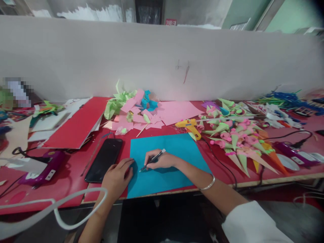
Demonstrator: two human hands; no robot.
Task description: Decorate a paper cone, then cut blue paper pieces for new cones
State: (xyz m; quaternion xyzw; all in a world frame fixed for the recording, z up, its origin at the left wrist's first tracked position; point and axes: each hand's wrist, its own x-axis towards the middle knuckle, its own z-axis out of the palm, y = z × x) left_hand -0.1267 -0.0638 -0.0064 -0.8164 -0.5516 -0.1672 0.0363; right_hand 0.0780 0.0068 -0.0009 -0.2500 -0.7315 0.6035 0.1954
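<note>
Likely marking | right hand (162,161) grips pen (158,155), 9 o'clock on blue sheet (168,181) | left hand (117,177) loose, empty | next wants steadiness

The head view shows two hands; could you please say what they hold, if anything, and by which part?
The right hand holds a pen by its lower part, near the tip; the left hand holds nothing.

The sheet (174,146) is teal, the pen (158,156) black with a pale end, the desk (73,179) red, the phone (104,160) black, the glue gun (191,126) yellow, the cones (242,163) green, pink and orange.
</note>
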